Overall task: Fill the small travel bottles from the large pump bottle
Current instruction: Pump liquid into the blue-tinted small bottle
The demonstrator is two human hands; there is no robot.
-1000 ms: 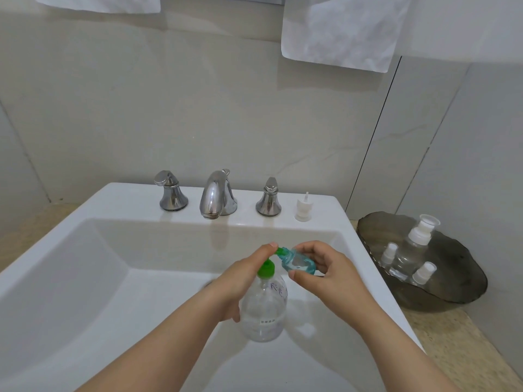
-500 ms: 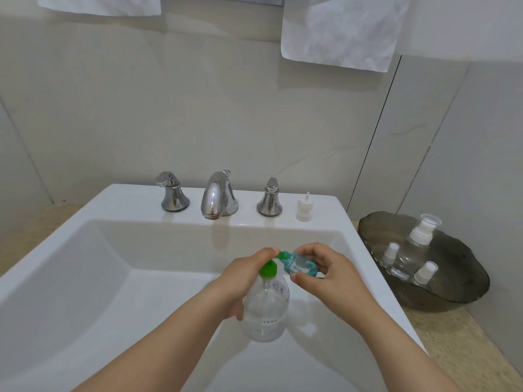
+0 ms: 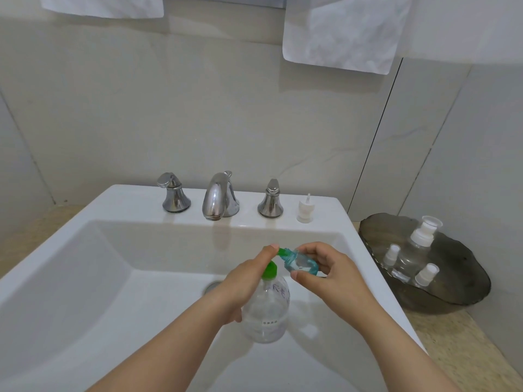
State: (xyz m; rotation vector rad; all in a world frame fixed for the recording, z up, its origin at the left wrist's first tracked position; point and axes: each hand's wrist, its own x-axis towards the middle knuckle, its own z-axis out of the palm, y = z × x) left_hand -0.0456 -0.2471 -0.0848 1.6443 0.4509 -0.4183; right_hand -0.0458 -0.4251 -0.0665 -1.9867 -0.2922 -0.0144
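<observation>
Green pump head (image 3: 268, 271) of the clear large pump bottle (image 3: 264, 309) is under my left hand (image 3: 246, 281), fingers curled over it, index tip up on the spout. The bottle stands upright in the white sink (image 3: 127, 199), in the right half of the basin, just right of the drain (image 3: 210, 287). My right hand (image 3: 328, 273) pinches the teal small travel bottle (image 3: 301, 263), tilted, mouth against the green spout tip. My hands are close together; I can't tell if they touch.

On the back ledge a chrome faucet (image 3: 219, 198) sits between 2 chrome handles (image 3: 175, 198), with a loose white pump cap (image 3: 305, 209) near the back right corner. On the counter (image 3: 452, 349) right of the sink, a dark tray (image 3: 452, 295) holds 3 clear white-capped bottles (image 3: 416, 250). 2 white towels (image 3: 345, 32) hang above.
</observation>
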